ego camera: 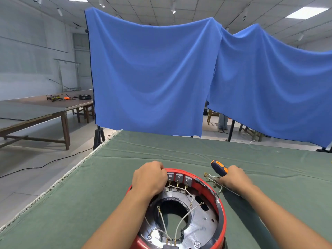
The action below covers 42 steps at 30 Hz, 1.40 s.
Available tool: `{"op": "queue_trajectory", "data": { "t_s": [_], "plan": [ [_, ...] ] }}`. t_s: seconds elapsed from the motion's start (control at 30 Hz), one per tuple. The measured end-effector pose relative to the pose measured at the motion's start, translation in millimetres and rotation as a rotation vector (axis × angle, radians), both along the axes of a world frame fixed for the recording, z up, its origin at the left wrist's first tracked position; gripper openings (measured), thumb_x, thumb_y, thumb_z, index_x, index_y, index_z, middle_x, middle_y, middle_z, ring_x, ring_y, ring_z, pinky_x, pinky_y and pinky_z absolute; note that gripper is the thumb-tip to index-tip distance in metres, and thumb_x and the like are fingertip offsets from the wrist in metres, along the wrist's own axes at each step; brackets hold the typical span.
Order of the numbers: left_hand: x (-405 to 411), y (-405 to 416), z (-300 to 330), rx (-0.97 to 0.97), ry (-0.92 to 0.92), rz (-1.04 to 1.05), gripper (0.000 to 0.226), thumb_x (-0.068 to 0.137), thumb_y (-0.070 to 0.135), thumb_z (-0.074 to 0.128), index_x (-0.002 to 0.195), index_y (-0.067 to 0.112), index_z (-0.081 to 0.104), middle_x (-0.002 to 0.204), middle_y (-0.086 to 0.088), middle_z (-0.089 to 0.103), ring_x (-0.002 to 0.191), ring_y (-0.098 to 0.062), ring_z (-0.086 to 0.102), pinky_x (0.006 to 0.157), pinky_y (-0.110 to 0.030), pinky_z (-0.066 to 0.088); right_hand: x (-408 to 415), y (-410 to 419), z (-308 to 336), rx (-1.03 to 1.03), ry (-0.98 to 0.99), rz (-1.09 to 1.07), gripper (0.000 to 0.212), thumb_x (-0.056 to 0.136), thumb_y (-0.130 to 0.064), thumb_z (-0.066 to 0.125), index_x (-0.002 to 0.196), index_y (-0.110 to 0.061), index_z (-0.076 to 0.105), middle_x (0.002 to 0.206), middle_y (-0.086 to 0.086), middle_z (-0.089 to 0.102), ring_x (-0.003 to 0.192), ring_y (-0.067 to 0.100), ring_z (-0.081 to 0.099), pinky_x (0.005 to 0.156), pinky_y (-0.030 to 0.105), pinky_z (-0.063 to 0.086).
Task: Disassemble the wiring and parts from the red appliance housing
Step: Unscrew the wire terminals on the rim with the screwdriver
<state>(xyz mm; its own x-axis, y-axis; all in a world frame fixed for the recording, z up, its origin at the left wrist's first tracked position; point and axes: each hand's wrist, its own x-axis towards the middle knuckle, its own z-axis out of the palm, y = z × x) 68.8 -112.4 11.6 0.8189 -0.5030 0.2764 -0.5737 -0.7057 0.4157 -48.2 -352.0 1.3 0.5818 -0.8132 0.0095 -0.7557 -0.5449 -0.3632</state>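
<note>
The red appliance housing [222, 220] is glossy plastic, with a dark, shiny metal plate [201, 223] inside it. On that plate lie white, cloth-sleeved wires [181, 224] ending in brass-coloured metal terminals. Under the housing, the tabletop [125, 159] wears a matt green cloth, creased, frayed along its edge. Right of the housing, the screwdriver [219, 167] handle is smooth orange-and-black plastic. Beyond hangs a matt blue cloth backdrop [152, 78].

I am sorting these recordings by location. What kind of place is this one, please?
Probably a workshop or a recording room, not a home. A green-covered worktable holds the red appliance housing, blue cloth hangs as a backdrop, and a long wooden table stands under ceiling light panels.
</note>
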Motion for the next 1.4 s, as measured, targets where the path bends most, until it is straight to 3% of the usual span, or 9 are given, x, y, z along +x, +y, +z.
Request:
{"op": "queue_trajectory", "data": {
  "t_s": [0.17, 0.3, 0.5, 0.63, 0.8, 1.07, 1.17, 1.27, 1.4],
  "plan": [
    [3, -2, 1, 0.003, 0.006, -0.037, 0.029, 0.085, 0.026, 0.040, 0.095, 0.021, 0.067, 0.099, -0.002, 0.068, 0.093, -0.028, 0.059, 0.070, -0.031, 0.036, -11, -2, 23, -0.021, -0.173, 0.006, 0.028, 0.080, -0.036, 0.070, 0.078, -0.013, 0.056, 0.075, 0.007, 0.061, 0.072, 0.028, 0.061, 0.056, 0.028, 0.039],
    [1, -4, 7, 0.011, 0.031, -0.050, 0.028, 0.084, 0.025, 0.043, 0.098, 0.021, 0.067, 0.103, -0.002, 0.069, 0.097, -0.029, 0.059, 0.075, -0.033, 0.043, -20, 17, 60, -0.108, -0.467, 0.173, 0.042, 0.081, -0.029, 0.070, 0.053, -0.017, 0.041, 0.048, -0.001, 0.046, 0.049, 0.021, 0.045, 0.046, 0.029, 0.030],
    [-5, 17, 17, 0.261, -0.017, 0.021, 0.016, 0.087, 0.020, 0.041, 0.099, 0.017, 0.051, 0.116, -0.004, 0.060, 0.107, -0.027, 0.053, 0.077, -0.034, 0.039, -37, 67, 97, -0.484, -0.767, 0.297, 0.050, 0.082, -0.034, 0.064, 0.052, -0.021, 0.027, 0.038, -0.006, 0.034, 0.041, 0.013, 0.038, 0.045, 0.026, 0.023],
    [-12, 35, 22, 0.321, -0.023, 0.060, 0.008, 0.087, 0.017, 0.041, 0.093, 0.018, 0.047, 0.111, -0.006, 0.061, 0.100, -0.029, 0.057, 0.070, -0.031, 0.036, -33, 95, 113, -0.691, -0.807, 0.235, 0.052, 0.076, -0.048, 0.049, 0.047, -0.016, 0.021, 0.037, -0.003, 0.031, 0.042, 0.027, 0.037, 0.045, 0.024, 0.022],
    [-13, 36, 3, 0.220, -0.083, 0.052, 0.021, 0.089, 0.016, 0.042, 0.106, 0.019, 0.053, 0.109, -0.006, 0.063, 0.099, -0.031, 0.060, 0.070, -0.034, 0.039, -22, 111, 120, -0.509, -1.060, 0.295, 0.045, 0.073, -0.044, 0.048, 0.047, -0.015, 0.025, 0.045, 0.021, 0.047, 0.046, 0.037, 0.045, 0.049, 0.037, 0.035],
    [0, 14, 14, 0.255, 0.029, -0.007, 0.029, 0.084, 0.013, 0.044, 0.107, 0.020, 0.059, 0.110, -0.006, 0.064, 0.100, -0.029, 0.058, 0.072, -0.030, 0.039, -21, 109, 105, -0.388, -1.222, 0.302, 0.036, 0.069, -0.026, 0.057, 0.057, 0.005, 0.044, 0.052, 0.023, 0.052, 0.054, 0.037, 0.049, 0.053, 0.038, 0.040],
    [-2, 2, 11, 0.265, 0.013, -0.017, 0.024, 0.088, 0.017, 0.041, 0.106, 0.016, 0.058, 0.114, -0.007, 0.062, 0.105, -0.029, 0.056, 0.077, -0.033, 0.041, -22, 108, 109, -0.254, -1.312, 0.289, 0.031, 0.069, -0.025, 0.056, 0.056, 0.002, 0.047, 0.050, 0.013, 0.057, 0.052, 0.028, 0.054, 0.055, 0.032, 0.044],
    [-2, -4, 1, 0.181, -0.039, -0.035, 0.026, 0.092, 0.023, 0.037, 0.110, 0.020, 0.055, 0.119, -0.004, 0.061, 0.111, -0.028, 0.053, 0.082, -0.036, 0.040, -21, 109, 115, -0.163, -1.428, 0.317, 0.026, 0.071, -0.014, 0.056, 0.051, -0.014, 0.040, 0.038, -0.014, 0.048, 0.042, 0.002, 0.047, 0.048, 0.008, 0.035],
    [5, -4, 2, -0.057, 0.023, -0.101, 0.045, 0.086, 0.017, 0.046, 0.128, 0.031, 0.054, 0.129, 0.006, 0.058, 0.122, -0.019, 0.049, 0.095, -0.034, 0.042, -15, 106, 106, -0.086, -1.459, 0.337, 0.035, 0.077, 0.000, 0.059, 0.052, -0.014, 0.041, 0.037, -0.016, 0.047, 0.039, -0.003, 0.046, 0.047, 0.005, 0.034]
  ]
}}
